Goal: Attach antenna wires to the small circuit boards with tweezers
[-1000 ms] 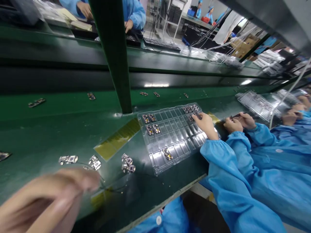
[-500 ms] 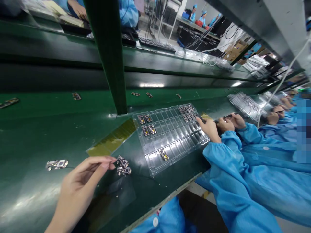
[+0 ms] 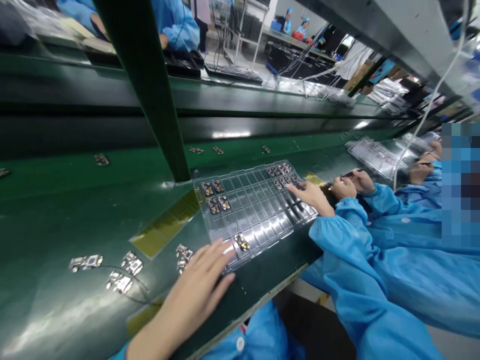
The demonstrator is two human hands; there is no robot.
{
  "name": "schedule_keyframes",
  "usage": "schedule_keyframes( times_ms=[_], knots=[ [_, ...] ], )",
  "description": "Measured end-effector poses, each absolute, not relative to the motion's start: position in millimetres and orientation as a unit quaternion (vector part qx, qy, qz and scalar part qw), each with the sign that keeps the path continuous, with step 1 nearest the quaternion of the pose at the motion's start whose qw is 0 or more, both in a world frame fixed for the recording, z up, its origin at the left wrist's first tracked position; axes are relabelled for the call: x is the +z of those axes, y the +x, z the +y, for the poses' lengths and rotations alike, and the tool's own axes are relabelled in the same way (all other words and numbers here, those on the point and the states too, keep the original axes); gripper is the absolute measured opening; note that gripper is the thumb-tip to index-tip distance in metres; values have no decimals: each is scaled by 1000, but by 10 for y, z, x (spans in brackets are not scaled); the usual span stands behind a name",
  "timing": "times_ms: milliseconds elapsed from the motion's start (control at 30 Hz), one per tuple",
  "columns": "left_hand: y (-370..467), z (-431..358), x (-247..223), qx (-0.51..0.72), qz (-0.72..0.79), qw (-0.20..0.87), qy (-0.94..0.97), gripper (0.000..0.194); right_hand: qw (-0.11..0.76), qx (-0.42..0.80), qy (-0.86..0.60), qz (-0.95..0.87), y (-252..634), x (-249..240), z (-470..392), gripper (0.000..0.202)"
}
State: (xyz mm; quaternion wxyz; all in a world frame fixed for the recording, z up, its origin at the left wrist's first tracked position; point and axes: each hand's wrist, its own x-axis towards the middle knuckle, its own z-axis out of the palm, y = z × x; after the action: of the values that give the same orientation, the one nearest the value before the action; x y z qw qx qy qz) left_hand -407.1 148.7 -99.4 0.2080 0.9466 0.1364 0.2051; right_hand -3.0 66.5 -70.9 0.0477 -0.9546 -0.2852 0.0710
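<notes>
My left hand (image 3: 198, 280) lies flat with fingers stretched over the near left corner of a clear plastic tray (image 3: 258, 200). Partly under its knuckles are small circuit boards (image 3: 183, 254). Left of the wrist lie two more boards, one (image 3: 132, 263) above the other (image 3: 120, 282), with a thin dark wire. My right hand (image 3: 311, 196) reaches over the tray's right end, next to a group of seated boards (image 3: 279, 170); its fingers bend round something dark, hard to make out. Several boards (image 3: 213, 205) fill the tray's left pockets, and one board (image 3: 242, 242) sits near the front.
A yellow-brown film strip (image 3: 165, 225) lies left of the tray. A green post (image 3: 150, 95) rises behind it. More boards (image 3: 197, 150) are scattered along the back strip. To the right, a co-worker's hands (image 3: 352, 184) are at work near a stack of clear trays (image 3: 375, 156).
My left hand has moved right from beside the loose boards onto the tray's corner, its pinched fingers now spread. Two boards it hid now show. My right hand has shifted slightly left over the tray.
</notes>
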Motion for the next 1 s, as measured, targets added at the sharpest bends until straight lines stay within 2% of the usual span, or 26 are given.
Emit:
schedule_keyframes(
  times_ms=[133,267,433,633,800,1000],
  knots=[
    [-3752,1252,-1095,151,69,79,983,56,41,50,-958,-278,-218,-686,745,93],
    [-3732,1249,-1187,143,65,44,987,58,37,45,-955,-290,-334,-731,800,81],
    [-3790,1309,-1229,138,55,58,987,56,25,54,-947,-315,-331,-736,777,52],
    [-3777,1326,-1225,130,49,84,987,58,18,23,-937,-349,-484,-773,791,28],
    [-3780,1326,-1206,116,46,95,988,57,27,3,-931,-365,-543,-844,791,21],
    [-3796,1277,-1115,79,61,134,986,55,58,21,-916,-395,-336,-868,728,26]
  ],
)
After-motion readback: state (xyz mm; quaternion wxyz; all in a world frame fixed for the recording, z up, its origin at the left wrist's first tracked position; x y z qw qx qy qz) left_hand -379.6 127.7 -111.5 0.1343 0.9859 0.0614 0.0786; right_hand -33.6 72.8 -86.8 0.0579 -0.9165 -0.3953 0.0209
